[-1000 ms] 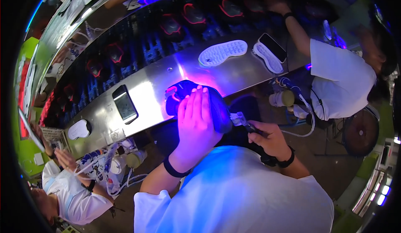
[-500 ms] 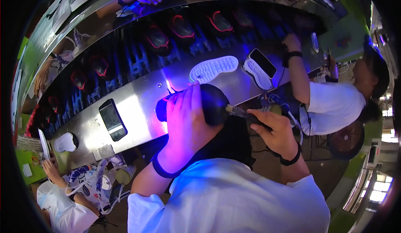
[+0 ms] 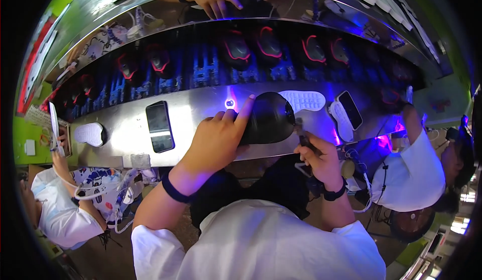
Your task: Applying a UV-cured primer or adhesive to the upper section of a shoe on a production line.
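Note:
In front of me, over the near edge of the metal bench, a dark, smooth shoe upper [image 3: 268,122] is held up with its rounded end to the right. My left hand [image 3: 216,137] is closed around its left side, the index finger lying along the top. My right hand [image 3: 322,160] pinches a slim brush [image 3: 303,136] with a dark handle, its tip at the right end of the upper. Just behind the upper, a white shoe sole [image 3: 307,101] lies on the bench, partly covered by it.
A phone [image 3: 159,127] lies left on the bench [image 3: 188,114], another phone [image 3: 350,110] rests on a sole at right. Farther left sits a white sole [image 3: 89,134]. Behind runs a dark conveyor [image 3: 201,72] with red-edged shoe uppers. A co-worker [image 3: 411,174] sits at each side.
My view has swung so the bench lies straighter. The upper has turned and no longer sits in the bright violet light. The brush is still at its right end.

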Motion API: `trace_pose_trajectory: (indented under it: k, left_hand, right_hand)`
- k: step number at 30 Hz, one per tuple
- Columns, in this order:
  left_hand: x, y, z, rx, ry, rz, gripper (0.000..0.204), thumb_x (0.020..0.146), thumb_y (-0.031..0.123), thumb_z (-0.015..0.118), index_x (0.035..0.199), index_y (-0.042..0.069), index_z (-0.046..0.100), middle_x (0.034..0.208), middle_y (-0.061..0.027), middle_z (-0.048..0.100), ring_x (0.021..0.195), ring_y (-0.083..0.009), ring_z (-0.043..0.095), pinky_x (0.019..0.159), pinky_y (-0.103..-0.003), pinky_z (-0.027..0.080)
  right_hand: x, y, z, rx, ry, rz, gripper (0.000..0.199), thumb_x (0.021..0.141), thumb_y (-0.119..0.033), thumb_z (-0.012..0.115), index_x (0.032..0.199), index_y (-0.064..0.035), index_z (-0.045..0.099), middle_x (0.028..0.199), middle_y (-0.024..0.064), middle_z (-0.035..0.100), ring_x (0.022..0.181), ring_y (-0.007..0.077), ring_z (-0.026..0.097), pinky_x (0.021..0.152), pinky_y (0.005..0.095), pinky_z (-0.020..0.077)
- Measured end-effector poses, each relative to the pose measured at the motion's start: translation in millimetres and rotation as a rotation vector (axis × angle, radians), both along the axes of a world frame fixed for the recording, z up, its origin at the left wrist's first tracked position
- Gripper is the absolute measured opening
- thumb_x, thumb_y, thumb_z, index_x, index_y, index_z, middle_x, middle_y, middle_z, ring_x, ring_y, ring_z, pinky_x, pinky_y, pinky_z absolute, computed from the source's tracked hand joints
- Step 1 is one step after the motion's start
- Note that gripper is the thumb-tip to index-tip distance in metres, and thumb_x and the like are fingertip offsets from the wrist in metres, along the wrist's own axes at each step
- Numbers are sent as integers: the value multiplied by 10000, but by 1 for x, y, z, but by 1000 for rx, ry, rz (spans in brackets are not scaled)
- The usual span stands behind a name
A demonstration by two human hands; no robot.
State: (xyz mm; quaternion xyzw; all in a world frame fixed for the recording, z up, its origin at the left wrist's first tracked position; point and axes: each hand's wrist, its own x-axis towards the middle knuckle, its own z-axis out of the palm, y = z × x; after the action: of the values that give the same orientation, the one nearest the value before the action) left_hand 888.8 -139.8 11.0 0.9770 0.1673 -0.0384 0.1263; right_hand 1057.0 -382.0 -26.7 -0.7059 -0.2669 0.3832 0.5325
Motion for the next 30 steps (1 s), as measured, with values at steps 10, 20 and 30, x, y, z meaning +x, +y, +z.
trace_pose_trajectory:
  k: [10,20,30]
  left_hand:
    - [-42,-23,-16,-501,-460,-53,1156,643,395,941,1530,-34,337,1202,-225,687,1050,-390,716,895,-437,586]
    - [-52,-50,5,-976,-382,0,1082,694,331,954,1518,-34,356,1266,-167,686,1160,-285,689,1006,-406,538]
    - [-29,-56,2,-1477,-172,277,833,764,217,897,1433,-12,456,1261,-112,649,1164,-204,637,1036,-381,498]
  right_hand:
    - [21,19,78,145,-396,191,400,915,-66,722,1305,3,665,953,58,723,845,116,636,787,283,506]
    - [9,9,93,192,-238,293,461,928,-94,715,1381,-69,633,1198,136,737,1081,182,689,966,333,507]
    - [18,-15,39,157,-208,217,367,931,-73,724,1291,-20,679,1146,118,753,1015,177,705,923,314,524]
